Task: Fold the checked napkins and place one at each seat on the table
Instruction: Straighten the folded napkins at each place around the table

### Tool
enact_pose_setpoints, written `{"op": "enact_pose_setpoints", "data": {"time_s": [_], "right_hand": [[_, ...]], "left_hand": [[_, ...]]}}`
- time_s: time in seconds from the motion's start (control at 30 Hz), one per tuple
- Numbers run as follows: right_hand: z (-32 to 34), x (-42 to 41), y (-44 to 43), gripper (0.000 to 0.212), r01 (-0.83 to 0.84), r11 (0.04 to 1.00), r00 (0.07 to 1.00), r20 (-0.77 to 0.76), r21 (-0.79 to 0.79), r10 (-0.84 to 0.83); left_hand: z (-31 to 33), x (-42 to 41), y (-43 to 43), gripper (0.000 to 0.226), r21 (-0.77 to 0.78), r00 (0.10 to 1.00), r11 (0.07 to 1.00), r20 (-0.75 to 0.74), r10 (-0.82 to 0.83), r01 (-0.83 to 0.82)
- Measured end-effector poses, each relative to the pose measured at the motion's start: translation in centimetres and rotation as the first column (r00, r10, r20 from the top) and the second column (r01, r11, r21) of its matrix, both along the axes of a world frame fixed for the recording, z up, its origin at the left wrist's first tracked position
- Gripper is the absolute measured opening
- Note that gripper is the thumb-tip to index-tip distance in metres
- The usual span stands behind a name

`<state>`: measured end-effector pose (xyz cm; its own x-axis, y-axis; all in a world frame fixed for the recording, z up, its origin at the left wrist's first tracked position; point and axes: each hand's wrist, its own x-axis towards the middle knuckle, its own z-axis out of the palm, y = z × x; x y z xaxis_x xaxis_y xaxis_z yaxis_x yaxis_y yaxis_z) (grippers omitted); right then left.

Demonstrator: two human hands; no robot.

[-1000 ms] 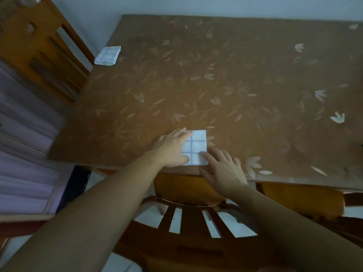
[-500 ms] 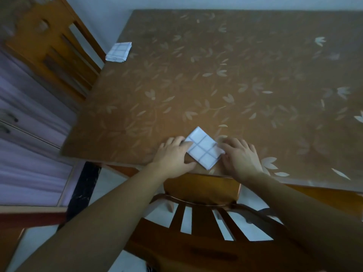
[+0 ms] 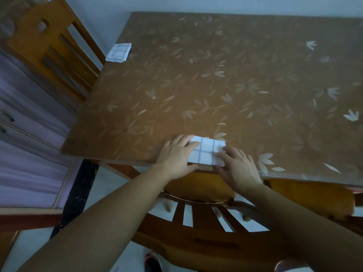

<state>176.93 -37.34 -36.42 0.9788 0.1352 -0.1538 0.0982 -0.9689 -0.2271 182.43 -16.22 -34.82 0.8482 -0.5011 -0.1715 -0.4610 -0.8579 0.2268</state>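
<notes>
A folded white checked napkin (image 3: 207, 152) lies flat at the near edge of the brown leaf-patterned table (image 3: 216, 91). My left hand (image 3: 176, 156) rests on the napkin's left end with fingers laid straight over it. My right hand (image 3: 238, 167) presses its right end with flat fingers. A second folded checked napkin (image 3: 118, 52) lies at the table's far left corner, half over the edge, in front of the left chair.
A wooden chair (image 3: 206, 218) stands tucked under the near edge below my arms. Another wooden chair (image 3: 49, 46) stands at the left side. A purple cabinet (image 3: 25, 154) lines the left wall.
The near napkin has turned from a diamond tilt to lie square with the table edge. Both hands stay on its two ends, fingers now flatter on top.
</notes>
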Motion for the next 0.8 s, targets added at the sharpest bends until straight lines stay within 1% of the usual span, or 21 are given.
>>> {"op": "enact_pose_setpoints", "data": {"time_s": [0.07, 0.13, 0.3, 0.4, 0.57, 0.6, 0.7, 0.8], "right_hand": [[-0.5, -0.1, -0.4, 0.023, -0.021, 1.000, 0.998, 0.053, 0.015, 0.021], [-0.8, -0.1, -0.8, 0.018, -0.047, 0.998, 0.994, 0.096, 0.030, 0.044], [-0.9, 0.5, -0.5, 0.010, -0.135, 0.990, 0.969, 0.214, 0.048, 0.122], [-0.9, 1.0, 0.4, 0.006, -0.189, 0.980, 0.955, 0.244, 0.065, 0.168], [-0.8, 0.7, 0.8, 0.002, -0.259, 0.966, 0.932, 0.269, 0.018, 0.245], [-0.8, 0.6, 0.5, 0.004, -0.258, 0.966, 0.931, 0.269, 0.014, 0.245], [-0.7, 0.4, -0.3, 0.017, -0.237, 0.971, 0.937, 0.260, -0.010, 0.232], [-0.5, 0.3, -0.7, 0.018, -0.230, 0.973, 0.943, 0.242, -0.025, 0.229]], "left_hand": [[0.0, 0.9, -0.3, 0.079, 0.038, 0.996, 0.998, -0.082, -0.038, 0.041], [-0.2, 1.7, -0.3, 0.082, 0.079, 0.991, 0.995, -0.123, -0.045, 0.055], [-0.2, 2.4, 0.8, 0.085, 0.118, 0.987, 0.992, -0.156, -0.024, 0.043], [-0.3, 2.4, 1.9, 0.086, 0.122, 0.986, 0.992, -0.164, -0.009, 0.030], [-0.6, 2.1, 2.6, 0.085, 0.096, 0.984, 0.995, -0.176, -0.009, 0.026], [-0.6, 2.0, 2.4, 0.084, 0.092, 0.985, 0.995, -0.170, -0.010, 0.026], [-0.7, 1.7, 1.4, 0.082, 0.080, 0.989, 0.996, -0.148, -0.014, 0.026], [-0.8, 1.3, 0.9, 0.081, 0.075, 0.991, 0.997, -0.134, -0.001, 0.012]]}}
